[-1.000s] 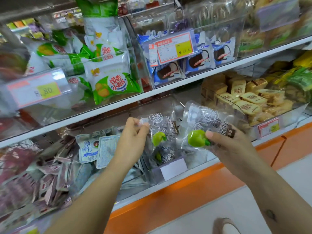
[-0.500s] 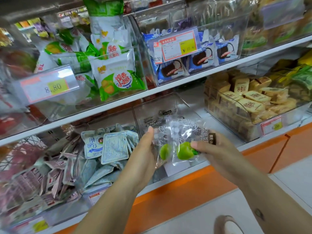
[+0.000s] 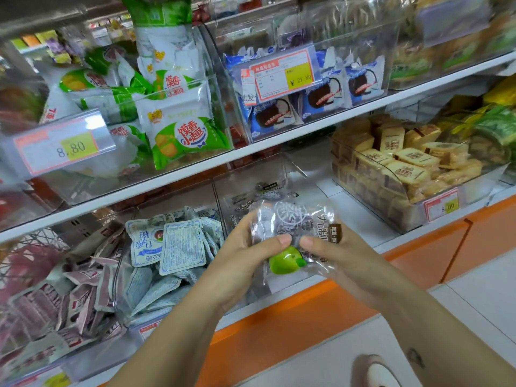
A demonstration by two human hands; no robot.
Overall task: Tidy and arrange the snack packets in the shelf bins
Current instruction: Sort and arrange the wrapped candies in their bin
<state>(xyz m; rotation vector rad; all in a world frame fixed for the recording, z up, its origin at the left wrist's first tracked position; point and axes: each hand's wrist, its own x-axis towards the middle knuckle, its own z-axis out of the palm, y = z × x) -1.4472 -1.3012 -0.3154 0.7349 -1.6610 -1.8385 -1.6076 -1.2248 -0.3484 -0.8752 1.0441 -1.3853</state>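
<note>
A person's left hand and right hand together gripped a clear snack packet, printed with dark characters and showing a green fruit inside. The thumbs were pressed on its front, nearly tip to tip, and the other fingers were curled behind it; whether a second packet lay behind it could not be told. The packet was held tilted in the air, just in front of a clear bin on the lower shelf and not inside it, while a few similar packets lay at the back of that bin. In the bin to the left sat a loose heap of blue-and-white pouches, with mauve pouches farther left. To the right, yellow cake packets filled another bin behind an 8.00 price tag. On the shelf above stood green-and-white bags behind an 8.80 tag and blue cake packets behind a 27.80 tag. An orange plinth ran below the shelves.
</note>
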